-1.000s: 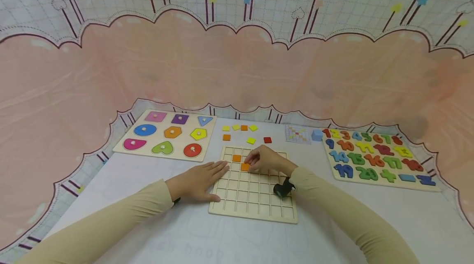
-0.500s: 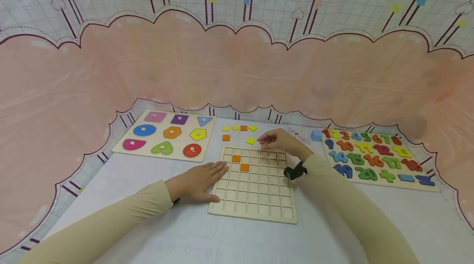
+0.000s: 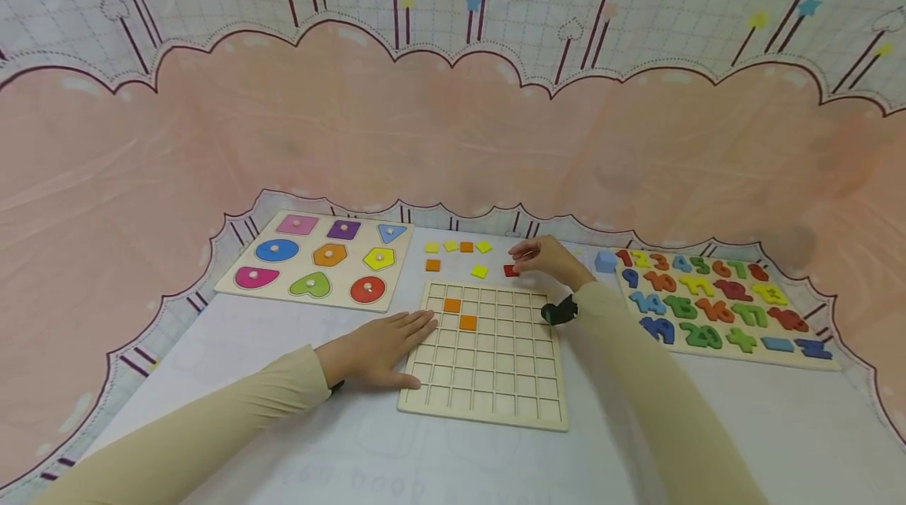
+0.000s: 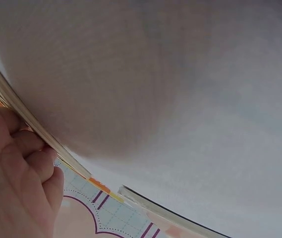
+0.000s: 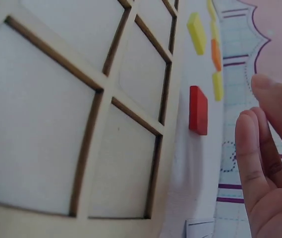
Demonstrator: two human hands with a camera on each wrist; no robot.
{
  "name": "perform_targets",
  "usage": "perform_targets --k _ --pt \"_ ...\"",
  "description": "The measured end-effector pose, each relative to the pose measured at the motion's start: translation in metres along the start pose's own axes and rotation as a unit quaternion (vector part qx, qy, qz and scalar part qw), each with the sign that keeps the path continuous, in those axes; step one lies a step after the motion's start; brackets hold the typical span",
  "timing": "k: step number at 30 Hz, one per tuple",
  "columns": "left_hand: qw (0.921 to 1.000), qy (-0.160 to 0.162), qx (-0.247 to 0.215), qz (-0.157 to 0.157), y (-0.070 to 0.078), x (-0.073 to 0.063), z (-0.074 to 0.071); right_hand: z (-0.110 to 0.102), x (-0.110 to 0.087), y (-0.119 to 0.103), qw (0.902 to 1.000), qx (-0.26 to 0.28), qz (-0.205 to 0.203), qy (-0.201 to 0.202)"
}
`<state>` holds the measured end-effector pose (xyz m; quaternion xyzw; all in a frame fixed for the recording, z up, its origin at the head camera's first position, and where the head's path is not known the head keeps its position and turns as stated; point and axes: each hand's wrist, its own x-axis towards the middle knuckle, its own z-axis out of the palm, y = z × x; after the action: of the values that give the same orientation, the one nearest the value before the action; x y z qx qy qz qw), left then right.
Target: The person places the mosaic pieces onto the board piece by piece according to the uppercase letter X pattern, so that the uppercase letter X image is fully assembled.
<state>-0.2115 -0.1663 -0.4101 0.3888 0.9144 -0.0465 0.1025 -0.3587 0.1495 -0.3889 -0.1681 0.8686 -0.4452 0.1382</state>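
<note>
My left hand (image 3: pixel 378 346) lies flat with fingers spread on the left edge of a wooden grid board (image 3: pixel 495 379). The left wrist view catches those fingers at the board's edge. Two orange tiles (image 3: pixel 468 322) sit in cells near the board's upper left, set diagonally. Beyond the board's far right corner, my right hand (image 3: pixel 548 259) hovers beside a red tile (image 3: pixel 510 270). Seen from the right wrist, there is a gap between the thumb and fingers (image 5: pixel 252 153), and the red tile (image 5: pixel 198 110) stands apart from them on the table.
Several loose yellow tiles (image 3: pixel 479 271) and orange tiles (image 3: pixel 432 265) lie behind the board. A knobbed shape puzzle (image 3: pixel 297 257) is at the left, a number puzzle (image 3: pixel 658 300) at the right. Near the number puzzle stands a blue block (image 3: pixel 605 260). A patterned cloth (image 3: pixel 453 135) rises behind the table.
My right hand has left the second orange tile in its cell and moved up and right, past the board, to the red tile. The left hand has stayed put.
</note>
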Motion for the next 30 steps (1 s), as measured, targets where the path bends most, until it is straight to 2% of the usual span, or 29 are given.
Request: perform_targets --k 6,10,13,30 --pt "1.0000 -0.002 -0.003 -0.001 0.000 0.002 0.001 0.004 0.005 0.006 0.9986 -0.030 0.032 0.030" --pt "1.0000 -0.003 -0.008 -0.002 0.000 0.002 0.002 0.009 0.010 0.012 0.9954 -0.061 0.064 0.038" --pt "1.0000 -0.004 -0.008 -0.004 0.000 0.001 0.001 0.013 0.013 0.014 0.9940 -0.070 0.073 0.041" --pt "1.0000 0.001 0.010 0.001 -0.002 0.002 0.004 0.025 0.018 0.001 0.9938 -0.098 0.042 0.032"
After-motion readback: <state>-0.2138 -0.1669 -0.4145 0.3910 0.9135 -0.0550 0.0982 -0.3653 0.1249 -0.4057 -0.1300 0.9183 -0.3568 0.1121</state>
